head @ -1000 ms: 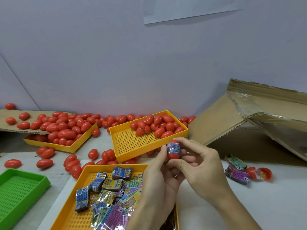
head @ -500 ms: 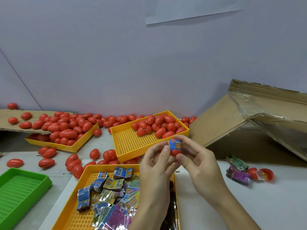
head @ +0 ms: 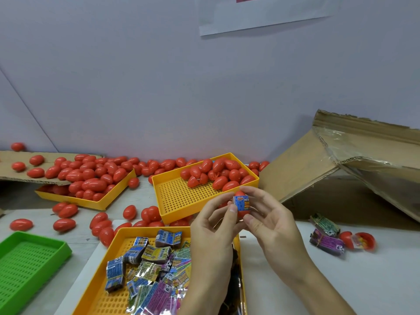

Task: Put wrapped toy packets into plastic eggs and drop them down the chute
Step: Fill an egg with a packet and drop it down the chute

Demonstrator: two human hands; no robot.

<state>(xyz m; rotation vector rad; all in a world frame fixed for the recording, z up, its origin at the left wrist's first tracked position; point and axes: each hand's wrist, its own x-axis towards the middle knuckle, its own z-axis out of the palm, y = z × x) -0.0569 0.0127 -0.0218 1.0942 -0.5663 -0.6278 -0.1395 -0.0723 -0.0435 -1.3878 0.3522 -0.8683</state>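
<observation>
both hands (head: pixel 268 226) pinch a glossy red plastic egg (head: pixel 241 215) and crinkly blue packet (head: pixel 242 203).

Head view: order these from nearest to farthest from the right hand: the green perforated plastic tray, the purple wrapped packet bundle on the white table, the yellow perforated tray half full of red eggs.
From the right hand:
1. Yellow perforated tray half full of red eggs, just behind the fingers.
2. Purple wrapped packet bundle, to its right on the white table.
3. Green perforated plastic tray, far left at the near edge.

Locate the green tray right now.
Head view, bottom left: the green tray sits left of the yellow packet tray, loose red eggs just behind it.
</observation>
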